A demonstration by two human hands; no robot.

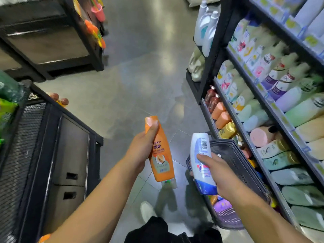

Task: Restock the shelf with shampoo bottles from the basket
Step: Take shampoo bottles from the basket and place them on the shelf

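My left hand (142,148) grips an orange shampoo bottle (161,155) held upright over the aisle floor, thumb up by its cap. My right hand (221,174) holds a white and blue shampoo bottle (201,155), barcode side facing me, just above the dark plastic basket (238,163). The basket sits on the floor against the shelf and holds several more bottles, a purple one (222,205) among them. The black shelf unit (254,148) on the right is packed with rows of shampoo bottles in many colours.
A black mesh-sided rack (35,146) stands close on my left, another dark shelf (52,41) further back left. The grey tiled aisle floor (140,76) runs ahead between them. My white shoe (146,210) is below the hands.
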